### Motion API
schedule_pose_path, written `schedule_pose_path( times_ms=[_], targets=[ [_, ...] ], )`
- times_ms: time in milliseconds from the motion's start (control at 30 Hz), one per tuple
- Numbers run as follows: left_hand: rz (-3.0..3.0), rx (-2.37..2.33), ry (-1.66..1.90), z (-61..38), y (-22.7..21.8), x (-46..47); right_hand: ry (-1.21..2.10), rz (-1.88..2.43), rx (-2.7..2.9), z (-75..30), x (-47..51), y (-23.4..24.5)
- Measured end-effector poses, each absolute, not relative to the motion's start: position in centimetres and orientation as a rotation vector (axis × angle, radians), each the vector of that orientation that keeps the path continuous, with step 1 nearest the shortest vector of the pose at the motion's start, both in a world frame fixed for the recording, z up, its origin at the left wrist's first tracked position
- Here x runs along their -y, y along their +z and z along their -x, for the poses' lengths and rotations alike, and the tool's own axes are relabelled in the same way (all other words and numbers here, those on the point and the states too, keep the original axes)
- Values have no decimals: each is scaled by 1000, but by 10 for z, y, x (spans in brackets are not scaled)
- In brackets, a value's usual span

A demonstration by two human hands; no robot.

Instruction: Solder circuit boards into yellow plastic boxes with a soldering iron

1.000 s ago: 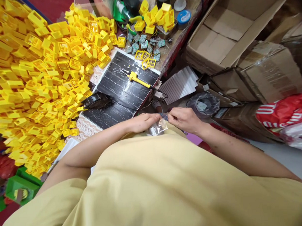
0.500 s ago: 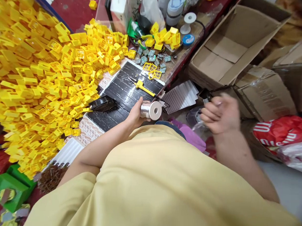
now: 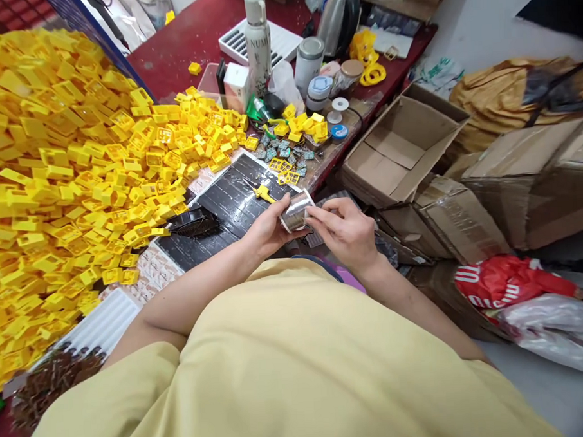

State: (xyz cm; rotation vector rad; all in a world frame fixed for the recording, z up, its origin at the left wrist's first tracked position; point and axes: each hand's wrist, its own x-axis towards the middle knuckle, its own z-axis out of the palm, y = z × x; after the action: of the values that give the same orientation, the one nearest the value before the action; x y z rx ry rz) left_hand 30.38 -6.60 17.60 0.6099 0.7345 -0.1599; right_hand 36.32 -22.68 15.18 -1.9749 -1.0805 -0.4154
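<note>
The left hand [image 3: 267, 230] grips an unwrapped spool [image 3: 295, 210] that looks full of wire [image 3: 294, 212]. The right hand [image 3: 349, 234] touches its edge; I can't tell if it's pinching.

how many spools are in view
2: a wound spool in the left hand; a white spool on the table beside the blue tin. Others may be hidden.

My left hand [image 3: 269, 229] grips a silvery, white-rimmed cylindrical spool [image 3: 295, 210]; my right hand [image 3: 347, 232] touches its three-o'clock side. Boxy yellow plastic casings [image 3: 100, 165] heap toward ten.
</note>
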Motion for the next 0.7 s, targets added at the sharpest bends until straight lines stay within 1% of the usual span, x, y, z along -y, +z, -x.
schedule_pose_path(
  times_ms=[200,433,700],
  targets=[
    [-680,-692,-63,-301,175,71,-575,1976,1212,-371,228,147],
    [-725,-634,-9,-297,186,71,-584,1945,1176,-365,227,147],
    [-715,-643,11,-294,182,79,-572,1951,1118,-367,226,146]
  ],
)
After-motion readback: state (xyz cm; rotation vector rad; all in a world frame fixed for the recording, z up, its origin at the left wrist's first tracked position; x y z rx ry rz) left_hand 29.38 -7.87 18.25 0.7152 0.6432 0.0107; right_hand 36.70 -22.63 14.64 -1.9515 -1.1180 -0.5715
